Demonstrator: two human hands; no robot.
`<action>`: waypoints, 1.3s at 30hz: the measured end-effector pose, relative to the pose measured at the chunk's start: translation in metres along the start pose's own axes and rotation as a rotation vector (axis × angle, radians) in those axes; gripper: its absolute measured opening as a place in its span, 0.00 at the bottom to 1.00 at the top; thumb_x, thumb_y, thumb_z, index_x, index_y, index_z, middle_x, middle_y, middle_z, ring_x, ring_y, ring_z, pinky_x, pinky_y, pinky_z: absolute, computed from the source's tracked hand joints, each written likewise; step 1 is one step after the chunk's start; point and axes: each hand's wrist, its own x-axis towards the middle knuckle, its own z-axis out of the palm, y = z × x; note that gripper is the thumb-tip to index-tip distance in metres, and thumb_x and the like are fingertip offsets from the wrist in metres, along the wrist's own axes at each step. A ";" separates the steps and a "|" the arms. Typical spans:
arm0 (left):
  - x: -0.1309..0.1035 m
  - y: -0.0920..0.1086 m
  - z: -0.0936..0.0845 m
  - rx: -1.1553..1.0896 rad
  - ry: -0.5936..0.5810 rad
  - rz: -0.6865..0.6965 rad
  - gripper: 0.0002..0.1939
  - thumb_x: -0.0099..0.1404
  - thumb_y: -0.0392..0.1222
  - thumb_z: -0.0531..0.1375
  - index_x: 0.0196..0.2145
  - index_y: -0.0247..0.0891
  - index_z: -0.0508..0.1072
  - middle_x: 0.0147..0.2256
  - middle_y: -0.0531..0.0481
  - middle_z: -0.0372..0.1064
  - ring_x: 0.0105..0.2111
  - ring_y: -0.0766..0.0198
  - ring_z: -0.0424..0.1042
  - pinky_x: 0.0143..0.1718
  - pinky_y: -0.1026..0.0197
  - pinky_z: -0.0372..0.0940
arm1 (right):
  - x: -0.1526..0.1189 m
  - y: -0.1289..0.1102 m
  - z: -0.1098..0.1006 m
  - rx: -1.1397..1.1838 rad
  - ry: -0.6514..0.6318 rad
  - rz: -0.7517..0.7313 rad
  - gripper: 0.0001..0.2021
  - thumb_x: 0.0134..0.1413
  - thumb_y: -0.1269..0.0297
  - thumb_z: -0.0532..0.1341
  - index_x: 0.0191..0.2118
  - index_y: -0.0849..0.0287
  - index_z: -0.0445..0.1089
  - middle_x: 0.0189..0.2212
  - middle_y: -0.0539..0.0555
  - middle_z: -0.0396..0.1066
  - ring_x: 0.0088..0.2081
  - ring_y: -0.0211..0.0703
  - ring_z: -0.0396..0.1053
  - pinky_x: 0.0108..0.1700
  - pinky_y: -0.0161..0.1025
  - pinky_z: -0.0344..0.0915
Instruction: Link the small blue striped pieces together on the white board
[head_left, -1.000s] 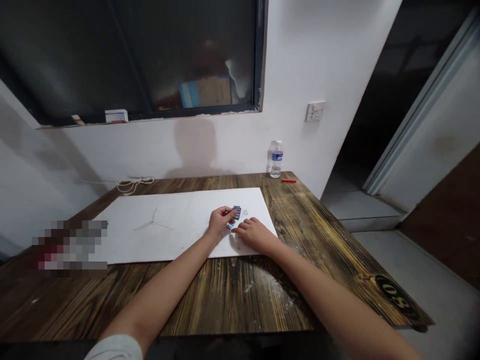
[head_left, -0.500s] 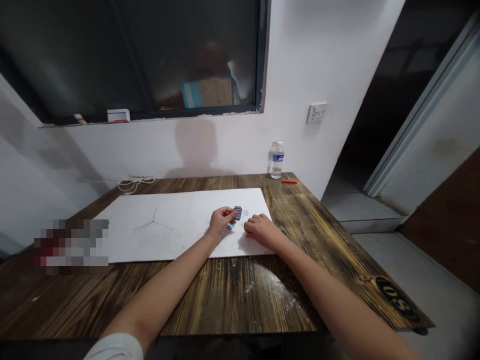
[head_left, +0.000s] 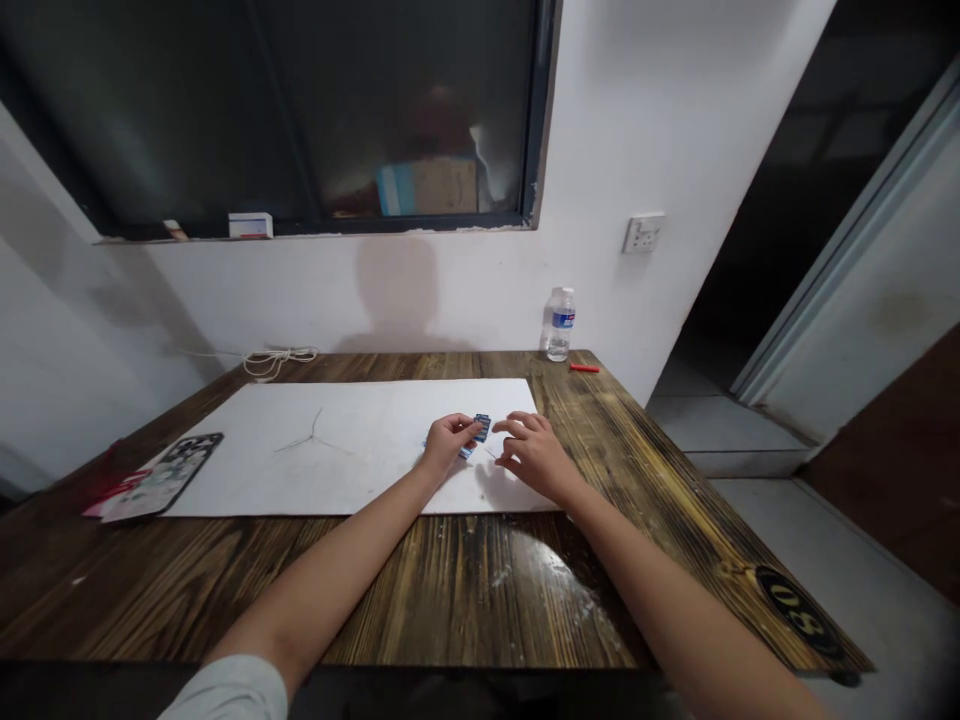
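Observation:
My left hand is closed, thumb and fingers pinching a small blue-and-white striped piece like a card or packet; its exact kind is too small to tell. Another bit of the same blue shows just below the fingers. My right hand hovers to the right of it with fingers apart, and I see nothing gripped in it. A thin dark line lies between the hands. Both hands are over the right part of a white board, which has a three-branched thin dark line figure on its left.
On the wooden table, a patterned phone-like slab overlaps the board's left end, beside something red. At the back are a coiled white cable, a water bottle and a red pen-like stick.
My right hand's fingers have opened out from a curled shape. The left hand keeps its hold on the blue piece. The whole view has shifted slightly.

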 end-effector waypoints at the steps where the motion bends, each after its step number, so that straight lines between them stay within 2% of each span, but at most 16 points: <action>1: 0.000 0.000 0.000 0.002 0.002 0.000 0.17 0.44 0.50 0.70 0.24 0.34 0.72 0.21 0.52 0.69 0.18 0.70 0.65 0.21 0.66 0.60 | 0.000 0.000 0.000 0.012 0.005 -0.010 0.05 0.47 0.66 0.66 0.25 0.58 0.70 0.37 0.54 0.72 0.47 0.48 0.62 0.49 0.46 0.53; 5: -0.001 0.002 0.000 0.044 -0.014 0.007 0.17 0.44 0.50 0.69 0.23 0.34 0.71 0.19 0.52 0.67 0.17 0.70 0.64 0.19 0.66 0.58 | -0.001 0.002 0.001 0.139 0.038 0.059 0.05 0.50 0.66 0.64 0.26 0.59 0.70 0.24 0.52 0.72 0.34 0.41 0.65 0.39 0.38 0.57; 10: -0.004 0.006 0.001 0.123 -0.103 0.024 0.16 0.47 0.50 0.68 0.22 0.34 0.71 0.18 0.52 0.66 0.18 0.68 0.65 0.19 0.67 0.54 | -0.004 0.006 0.012 0.484 0.131 0.332 0.05 0.47 0.63 0.66 0.28 0.58 0.72 0.23 0.49 0.72 0.23 0.35 0.64 0.29 0.33 0.58; 12: -0.004 0.006 0.001 0.127 -0.128 0.021 0.16 0.47 0.50 0.67 0.22 0.34 0.70 0.18 0.51 0.67 0.18 0.68 0.65 0.19 0.67 0.54 | -0.004 0.009 0.019 0.636 0.190 0.417 0.07 0.45 0.61 0.66 0.30 0.59 0.73 0.23 0.50 0.73 0.23 0.35 0.65 0.28 0.33 0.60; 15: -0.005 0.007 0.001 0.125 -0.145 0.025 0.16 0.48 0.50 0.67 0.22 0.34 0.70 0.18 0.51 0.67 0.18 0.68 0.64 0.19 0.67 0.55 | -0.003 0.013 0.028 0.858 0.258 0.495 0.12 0.43 0.58 0.66 0.33 0.60 0.74 0.26 0.53 0.74 0.28 0.40 0.70 0.31 0.36 0.66; 20: -0.006 0.007 0.001 0.104 -0.160 0.010 0.15 0.48 0.49 0.67 0.23 0.34 0.70 0.19 0.51 0.67 0.19 0.69 0.64 0.19 0.67 0.55 | 0.001 0.010 0.032 1.144 0.285 0.632 0.17 0.36 0.58 0.68 0.35 0.62 0.74 0.29 0.55 0.75 0.31 0.43 0.73 0.36 0.41 0.70; 25: -0.007 0.009 0.002 0.093 -0.199 -0.001 0.16 0.47 0.49 0.68 0.22 0.34 0.71 0.19 0.52 0.67 0.18 0.69 0.64 0.20 0.67 0.55 | 0.001 0.004 0.027 1.076 0.255 0.712 0.13 0.36 0.57 0.68 0.26 0.62 0.73 0.25 0.54 0.75 0.29 0.43 0.72 0.34 0.39 0.68; 31: -0.007 0.007 0.000 0.086 -0.277 0.037 0.15 0.49 0.49 0.67 0.22 0.34 0.72 0.19 0.52 0.67 0.18 0.70 0.63 0.21 0.67 0.56 | 0.001 -0.001 0.025 0.942 0.268 0.727 0.14 0.38 0.54 0.67 0.22 0.62 0.69 0.20 0.51 0.70 0.23 0.37 0.65 0.27 0.33 0.60; 39: -0.010 0.011 0.003 0.097 -0.342 0.020 0.15 0.48 0.49 0.68 0.22 0.34 0.72 0.20 0.51 0.67 0.20 0.68 0.66 0.22 0.66 0.60 | 0.000 -0.005 0.027 0.877 0.230 0.727 0.14 0.40 0.55 0.66 0.21 0.62 0.68 0.19 0.50 0.68 0.22 0.36 0.62 0.25 0.32 0.56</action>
